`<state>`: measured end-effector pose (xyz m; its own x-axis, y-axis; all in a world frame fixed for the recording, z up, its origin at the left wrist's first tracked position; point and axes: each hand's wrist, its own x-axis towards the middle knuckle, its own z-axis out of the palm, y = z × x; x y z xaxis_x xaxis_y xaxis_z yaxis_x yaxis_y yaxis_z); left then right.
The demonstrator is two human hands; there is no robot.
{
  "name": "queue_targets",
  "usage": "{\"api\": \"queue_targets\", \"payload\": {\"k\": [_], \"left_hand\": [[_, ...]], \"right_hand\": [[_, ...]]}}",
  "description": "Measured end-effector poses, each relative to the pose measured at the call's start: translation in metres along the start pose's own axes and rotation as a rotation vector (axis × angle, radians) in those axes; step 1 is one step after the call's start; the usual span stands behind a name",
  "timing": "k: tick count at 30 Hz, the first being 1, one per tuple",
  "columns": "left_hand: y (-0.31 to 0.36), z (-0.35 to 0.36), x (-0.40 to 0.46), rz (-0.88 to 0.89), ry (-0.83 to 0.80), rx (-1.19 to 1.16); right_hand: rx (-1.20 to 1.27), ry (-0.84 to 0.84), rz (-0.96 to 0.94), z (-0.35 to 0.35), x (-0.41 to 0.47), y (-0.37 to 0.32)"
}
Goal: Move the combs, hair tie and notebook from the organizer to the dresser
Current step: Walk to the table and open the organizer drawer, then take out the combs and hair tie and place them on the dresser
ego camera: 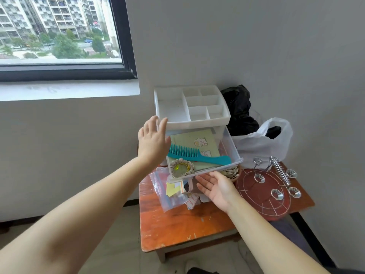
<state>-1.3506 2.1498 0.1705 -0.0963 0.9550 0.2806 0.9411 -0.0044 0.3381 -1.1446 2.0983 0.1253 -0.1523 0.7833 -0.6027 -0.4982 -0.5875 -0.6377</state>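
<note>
A white organizer (192,117) stands on the orange table, its clear drawer (231,144) pulled out toward me. Inside the drawer lie a teal comb (199,156), a pale green notebook (194,140) beneath it, and a frilly hair tie (181,168) at the front left corner. My left hand (153,142) is spread open against the organizer's left side. My right hand (216,186), palm up with fingers apart, sits just under the drawer's front edge. Neither hand holds an object.
The orange table (177,224) carries clear zip bags and paper labels (173,191) under the drawer, a round wire rack with metal coils (270,186), a white plastic bag (262,143) and a black bag (240,111). A window is at upper left; a wall stands behind.
</note>
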Motion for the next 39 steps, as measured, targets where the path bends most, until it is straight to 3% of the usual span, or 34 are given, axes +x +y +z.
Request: {"api": "queue_targets", "payload": {"k": [2, 4, 7, 9, 12, 14, 16, 23, 29, 34, 39], "left_hand": [[0.007, 0.006, -0.014, 0.125, 0.062, 0.043], [0.015, 0.012, -0.025, 0.223, 0.011, 0.116], [0.026, 0.023, -0.034, 0.245, -0.250, 0.322], [0.031, 0.027, -0.037, 0.223, -0.312, 0.435], [0.040, 0.031, -0.041, 0.192, -0.300, 0.516], [0.045, 0.033, -0.044, 0.178, -0.288, 0.533], [0.047, 0.036, -0.048, 0.168, -0.294, 0.540], [0.047, 0.042, -0.053, 0.143, -0.252, 0.553], [0.049, 0.034, -0.054, 0.127, -0.188, 0.474], [0.049, 0.007, -0.068, -0.087, 0.148, -0.144], [0.036, -0.019, -0.108, -0.457, 0.246, -0.743]], "right_hand": [[-0.082, -0.037, 0.039, -0.005, 0.001, -0.009], [-0.226, -0.069, 0.113, -0.010, 0.000, -0.021], [-0.848, -0.154, 0.160, -0.012, -0.008, -0.051], [-1.192, -0.179, -0.060, -0.006, -0.007, -0.072], [-1.604, -0.063, -0.602, 0.013, 0.010, -0.089], [-1.949, -0.048, -0.665, 0.021, 0.027, -0.082], [-2.129, -0.035, -0.630, 0.020, 0.042, -0.071], [-2.114, -0.110, -0.725, 0.009, 0.062, -0.073], [-2.002, -0.275, -0.641, 0.013, 0.063, -0.097], [-1.870, -0.503, -0.521, 0.020, 0.051, -0.125], [-1.670, -0.599, -0.448, 0.024, 0.032, -0.113]]}}
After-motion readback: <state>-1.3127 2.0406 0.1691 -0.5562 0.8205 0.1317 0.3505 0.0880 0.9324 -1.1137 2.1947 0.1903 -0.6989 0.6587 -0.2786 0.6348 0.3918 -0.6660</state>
